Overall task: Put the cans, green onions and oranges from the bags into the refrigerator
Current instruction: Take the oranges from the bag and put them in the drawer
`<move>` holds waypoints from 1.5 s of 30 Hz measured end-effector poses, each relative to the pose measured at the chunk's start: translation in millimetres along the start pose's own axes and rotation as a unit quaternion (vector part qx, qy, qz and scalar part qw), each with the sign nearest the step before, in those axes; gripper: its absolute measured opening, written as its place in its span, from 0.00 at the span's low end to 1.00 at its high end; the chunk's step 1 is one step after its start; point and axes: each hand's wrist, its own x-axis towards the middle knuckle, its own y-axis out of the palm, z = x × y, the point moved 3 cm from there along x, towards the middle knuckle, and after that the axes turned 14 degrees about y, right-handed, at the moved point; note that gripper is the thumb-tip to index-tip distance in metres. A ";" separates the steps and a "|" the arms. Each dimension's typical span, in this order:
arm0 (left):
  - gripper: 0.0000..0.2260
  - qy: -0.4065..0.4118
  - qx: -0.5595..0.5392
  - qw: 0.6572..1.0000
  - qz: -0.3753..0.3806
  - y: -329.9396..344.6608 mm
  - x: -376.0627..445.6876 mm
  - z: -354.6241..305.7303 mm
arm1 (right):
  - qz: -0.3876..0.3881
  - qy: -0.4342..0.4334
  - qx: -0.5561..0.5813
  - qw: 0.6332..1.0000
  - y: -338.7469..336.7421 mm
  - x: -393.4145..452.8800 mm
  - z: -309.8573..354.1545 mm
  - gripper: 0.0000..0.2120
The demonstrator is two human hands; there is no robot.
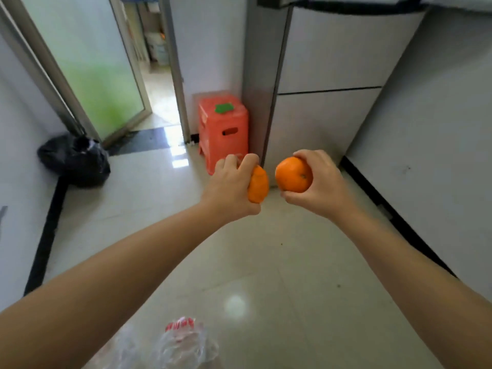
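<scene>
My left hand (231,183) grips an orange (258,185), fingers curled over its top so only its right side shows. My right hand (323,182) holds a second orange (292,174) between thumb and fingers. Both are held out in front of me above the tiled floor, side by side and slightly apart. Straight ahead stands the grey refrigerator (332,75) with its doors closed. A clear plastic bag (183,344) with red print lies on the floor at the bottom of the view. No cans or green onions are visible.
A red plastic stool (223,129) stands left of the refrigerator against the wall. A black rubbish bag (76,159) sits on the floor at the left by a frosted glass door (87,65). A white wall (439,115) runs along the right.
</scene>
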 end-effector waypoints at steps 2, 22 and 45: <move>0.33 0.020 -0.006 0.999 -0.027 -23.1 39.4 -29.7 | -0.028 -0.007 -0.018 0.999 -49.7 17.4 -7.1 0.32; 0.32 0.059 0.031 0.983 -0.168 -88.9 468.8 -206.7 | -0.139 -0.072 -0.013 0.988 -366.0 332.3 -158.4 0.32; 0.27 -0.121 0.117 0.958 -0.233 -183.3 925.7 -45.3 | -0.120 -0.250 -0.094 0.956 -408.0 874.4 -121.2 0.29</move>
